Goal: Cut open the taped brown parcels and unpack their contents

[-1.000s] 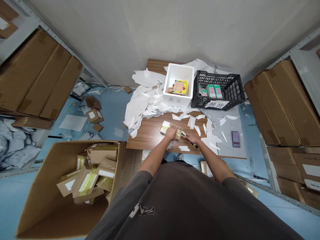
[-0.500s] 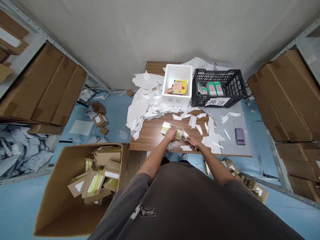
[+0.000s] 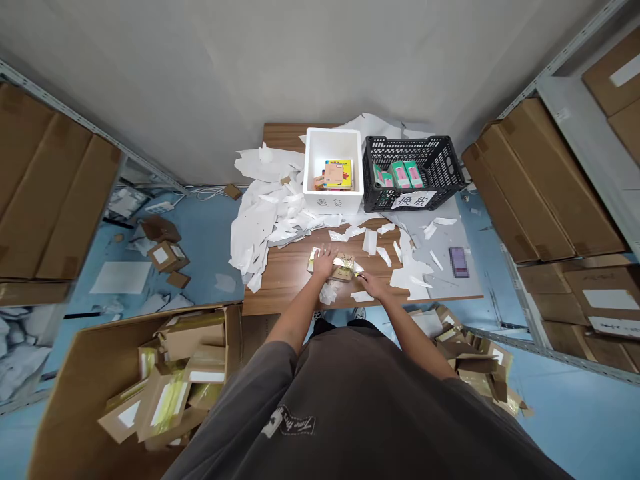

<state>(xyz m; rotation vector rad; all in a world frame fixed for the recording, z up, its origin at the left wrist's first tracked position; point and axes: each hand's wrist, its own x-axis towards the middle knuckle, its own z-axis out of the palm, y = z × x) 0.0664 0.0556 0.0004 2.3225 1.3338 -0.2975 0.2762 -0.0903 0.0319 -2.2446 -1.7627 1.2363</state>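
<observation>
A small cardboard box [image 3: 344, 264] wrapped in yellowish tape lies near the front edge of the wooden table [image 3: 280, 283]. My left hand [image 3: 325, 262] is on its left part, fingers over the top, gripping it against the tabletop. At the box's right end, my right hand [image 3: 371, 284] is closed around a cutter knife [image 3: 358, 273] with yellow and black parts; most of the handle is hidden in the hand. The blade tip touches or nearly touches the box; it is too small to tell. Torn white paper scraps [image 3: 370, 241] lie just beyond.
A white foam box [image 3: 333, 203] with small packages and a black crate [image 3: 413, 197] with green-pink boxes stand at the back. Paper heaps [image 3: 257, 223] lie left, a purple item [image 3: 459, 262] right. A large carton [image 3: 65, 407] of parcels stands left; shelves flank both sides.
My view has turned to the right, so the table appears further left. My left fingers are more spread over the box. The knife remains at the box's right end, its handle less visible.
</observation>
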